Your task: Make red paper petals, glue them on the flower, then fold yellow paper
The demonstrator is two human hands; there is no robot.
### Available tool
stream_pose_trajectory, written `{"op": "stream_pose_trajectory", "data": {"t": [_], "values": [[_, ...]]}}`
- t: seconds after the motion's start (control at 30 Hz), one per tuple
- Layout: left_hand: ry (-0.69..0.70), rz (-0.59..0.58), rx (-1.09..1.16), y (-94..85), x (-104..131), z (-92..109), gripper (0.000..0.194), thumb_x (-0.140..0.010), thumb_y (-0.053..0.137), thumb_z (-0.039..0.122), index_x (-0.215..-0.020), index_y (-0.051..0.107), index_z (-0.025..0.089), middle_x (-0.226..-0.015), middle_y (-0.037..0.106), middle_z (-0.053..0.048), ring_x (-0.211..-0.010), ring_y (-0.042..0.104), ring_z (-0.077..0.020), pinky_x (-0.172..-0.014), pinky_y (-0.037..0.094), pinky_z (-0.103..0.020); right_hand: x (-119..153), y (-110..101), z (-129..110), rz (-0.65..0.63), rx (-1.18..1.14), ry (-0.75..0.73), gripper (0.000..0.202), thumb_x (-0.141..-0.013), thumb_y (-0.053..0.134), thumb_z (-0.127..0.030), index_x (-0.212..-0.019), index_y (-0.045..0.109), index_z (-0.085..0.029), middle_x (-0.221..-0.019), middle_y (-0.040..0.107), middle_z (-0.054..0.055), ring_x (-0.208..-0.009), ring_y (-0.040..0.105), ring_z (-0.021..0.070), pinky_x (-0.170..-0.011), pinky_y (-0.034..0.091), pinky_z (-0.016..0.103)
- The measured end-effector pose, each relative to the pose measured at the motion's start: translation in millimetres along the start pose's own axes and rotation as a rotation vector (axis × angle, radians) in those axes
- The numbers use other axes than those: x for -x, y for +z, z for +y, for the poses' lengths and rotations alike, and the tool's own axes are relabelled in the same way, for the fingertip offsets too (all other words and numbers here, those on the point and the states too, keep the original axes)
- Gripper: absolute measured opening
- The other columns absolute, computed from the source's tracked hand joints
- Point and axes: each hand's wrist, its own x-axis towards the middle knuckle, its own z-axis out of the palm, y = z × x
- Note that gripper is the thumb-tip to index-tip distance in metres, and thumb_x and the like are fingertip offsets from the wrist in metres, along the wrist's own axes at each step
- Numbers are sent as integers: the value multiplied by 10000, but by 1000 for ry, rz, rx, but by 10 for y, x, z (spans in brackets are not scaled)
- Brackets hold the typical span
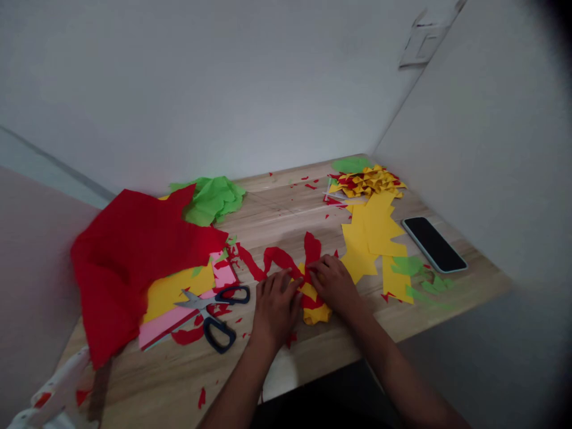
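Near the table's front edge lies a yellow and red paper piece (316,314), with red bands across its yellow folds. My left hand (277,304) bends its fingers against the piece's left side. From the right, my right hand (333,283) pinches at its upper part, where a red paper strip (313,247) stands up. What exactly each hand's fingertips hold is too small to make out. A wavy red strip (279,257) runs off to the left. Open scissors (205,310) with dark blue handles lie left of my left hand.
Large red crepe paper (134,250), crumpled green paper (214,199) and pink sheets (158,325) are at the left. Yellow cut paper (373,232), a folded yellow-red pile (373,182) and a phone (434,244) are at the right. Red scraps dot the wooden table (379,328).
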Motion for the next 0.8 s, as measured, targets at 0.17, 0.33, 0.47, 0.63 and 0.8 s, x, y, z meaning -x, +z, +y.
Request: {"op": "stream_pose_trajectory", "data": {"t": [0.17, 0.33, 0.47, 0.63, 0.8], "values": [[-16, 100, 129, -249, -7, 185, 246, -912, 555, 253, -1128, 672, 263, -1269, 635, -96, -1178, 550, -274, -999, 387, -484, 35, -51, -27, 127, -80, -7, 176, -963, 493, -249, -1036, 645, -200, -940, 618, 87, -920, 583, 241, -861, 492, 385], [-75, 314, 236, -740, 395, 241, 145, -892, 567, 248, -755, 609, 229, -889, 655, -59, -867, 604, -205, -803, 469, -357, 120, -170, 0, 360, -118, -144, 122, -925, 549, -243, -1012, 625, -206, -871, 621, 76, -862, 579, 244, -805, 496, 407], [-409, 535, 168, -1075, 1252, -129, 211, -863, 604, 237, -684, 490, 235, -738, 570, 0, -724, 567, -170, -662, 448, -283, 223, -290, -109, 436, -207, -203, 125, -880, 598, -201, -1002, 614, -222, -818, 601, 47, -744, 573, 213, -689, 483, 366], [-1137, 882, 19, -1262, 2339, -752, 265, -818, 567, 480, -786, 533, 218, -796, 588, -4, -705, 565, -191, -678, 456, -334, 460, -207, -796, 250, -414, -307, 136, -876, 569, -173, -990, 586, -245, -782, 612, 28, -682, 586, 184, -616, 471, 315], [-1166, 807, 192, -1170, 2488, -1218, 540, -758, 586, 578, -1142, 576, 199, -1082, 654, -75, -878, 646, -235, -722, 530, -346, 619, 136, -1692, -174, -626, -556, 129, -834, 604, -270, -954, 615, -225, -703, 646, 1, -694, 619, 186, -682, 476, 324]]}}
